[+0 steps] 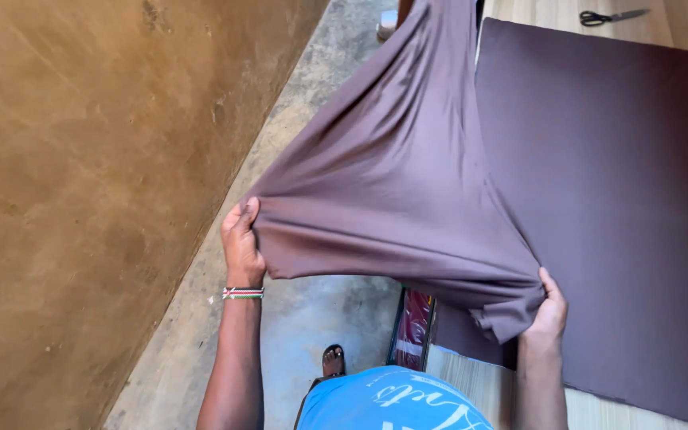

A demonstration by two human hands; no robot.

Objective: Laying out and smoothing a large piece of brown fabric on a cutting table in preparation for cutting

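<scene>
Concrete floor (296,334) beside table (471,382). My left hand (242,243) and right hand (549,306) fingers pinch cloth (392,183), stretched off table edge. I'd keep tension even, corners level.

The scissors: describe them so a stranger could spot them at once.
Start from the pale wooden table on the right, mostly covered by flat brown fabric. Look past the fabric's far edge to the bare strip of wood at the top. The scissors lie there alone: black handles, metal blades, the only small hard tool in view.
</scene>
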